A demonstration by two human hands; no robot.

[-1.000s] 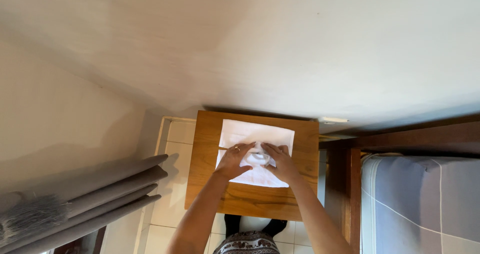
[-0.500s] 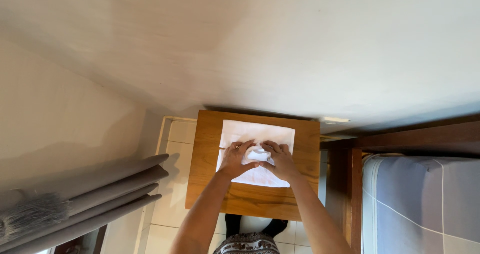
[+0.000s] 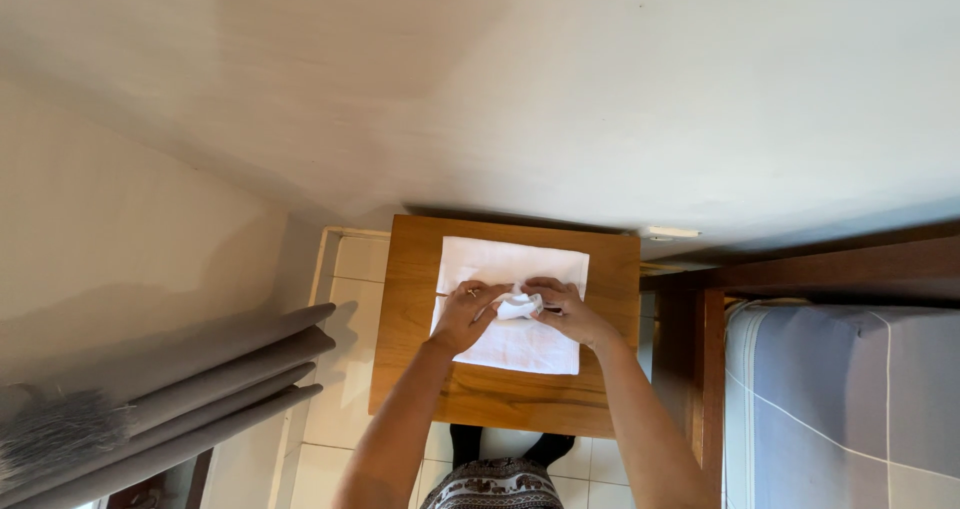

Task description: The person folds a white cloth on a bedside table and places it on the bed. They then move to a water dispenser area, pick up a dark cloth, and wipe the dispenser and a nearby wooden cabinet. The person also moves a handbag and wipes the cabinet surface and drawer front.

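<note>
The person stood over a small wooden counter (image 3: 500, 399) pushed up against a pale wall. A white cloth (image 3: 512, 344) lay spread flat across the counter's top, nearly square and reaching close to the far edge. Both hands met over the middle of it. The left hand (image 3: 468, 314) and the right hand (image 3: 565, 309) each had fingers curled in and pinched on a small bunched-up white wad (image 3: 518, 306) of the fabric, which sat between them, raised a little off the flat part of the cloth. Grey curtains (image 3: 170, 389) hung in folds to the left above a tiled floor (image 3: 340, 369). To the right stood a dark wooden bed frame (image 3: 700, 369) with a blue-grey checked mattress (image 3: 850, 399) beside the counter.
</note>
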